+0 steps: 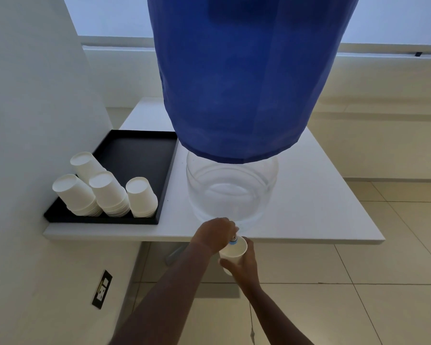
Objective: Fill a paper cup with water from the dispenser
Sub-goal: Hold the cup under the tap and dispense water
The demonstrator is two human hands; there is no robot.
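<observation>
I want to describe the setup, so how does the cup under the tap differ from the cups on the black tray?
The held cup is single, mouth up, gripped by the right hand past the table edge under the tap. The tray cups stand upside down in four nested stacks on the black tray, untouched. All look like the same white paper cups.

Paper cup (234,252): white, upright, mouth open upward, positioned just off the table edge directly beneath the tap (234,239). Dispenser (232,192): clear-bodied, upper part under a blue cover, standing at 12 o'clock from the cup.
</observation>
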